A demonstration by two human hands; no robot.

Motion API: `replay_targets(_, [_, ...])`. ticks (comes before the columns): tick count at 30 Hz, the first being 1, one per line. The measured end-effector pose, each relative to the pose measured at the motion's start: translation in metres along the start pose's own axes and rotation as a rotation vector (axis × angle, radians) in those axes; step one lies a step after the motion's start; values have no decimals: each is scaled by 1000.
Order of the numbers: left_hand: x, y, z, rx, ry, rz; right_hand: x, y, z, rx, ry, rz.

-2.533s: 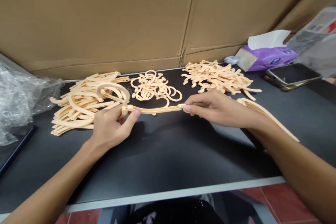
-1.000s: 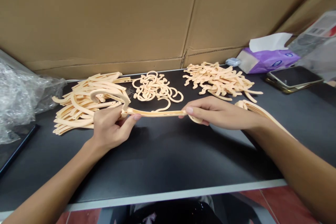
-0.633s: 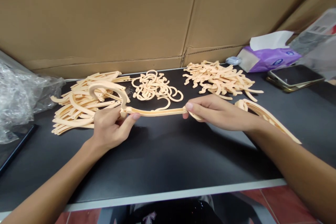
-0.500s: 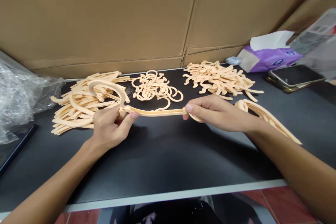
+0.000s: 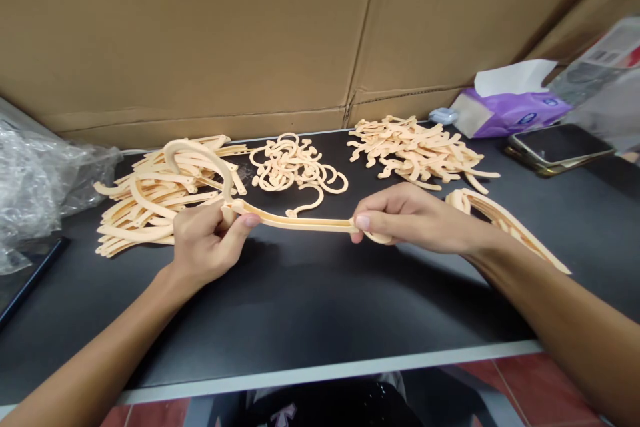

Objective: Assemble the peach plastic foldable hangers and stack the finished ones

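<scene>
a small workspace for handling parts in bulk – whether in a workshop or a home, the view can't settle. pale plastic parts lie sorted by shape on a black tabletop (image 5: 320, 307): long bars (image 5: 150, 203) at left centre, hooks (image 5: 290, 167) in the middle, short arms (image 5: 420, 153) right of centre. cardboard (image 5: 200, 33) spans the top, crumpled clear plastic (image 5: 30, 193) sits far left – tissues (image 5: 520, 112) and a phone (image 5: 563, 145) upper right, red floor tiles (image 5: 550, 387) bottom right.

A T-like mark (image 5: 283, 415) stands on black clothing (image 5: 340, 407); the logo (image 5: 528, 118) on the tissue pack (image 5: 500, 107) is unreadable.
</scene>
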State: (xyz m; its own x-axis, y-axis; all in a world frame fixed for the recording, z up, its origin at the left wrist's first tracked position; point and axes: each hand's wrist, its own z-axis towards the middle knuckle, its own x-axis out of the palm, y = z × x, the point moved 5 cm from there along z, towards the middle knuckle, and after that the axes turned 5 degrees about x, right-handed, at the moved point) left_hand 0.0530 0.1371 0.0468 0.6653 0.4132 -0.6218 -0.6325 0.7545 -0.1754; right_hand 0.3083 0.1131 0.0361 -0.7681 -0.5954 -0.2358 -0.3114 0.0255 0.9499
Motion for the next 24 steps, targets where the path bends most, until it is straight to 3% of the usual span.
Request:
replay_targets(13, [-1, -3, -1, 120, -40, 35, 1, -4, 3, 21, 82, -13])
replay_targets(24, [-2, -2, -1, 132, -53, 7, 3, -3, 0, 41, 196, 79])
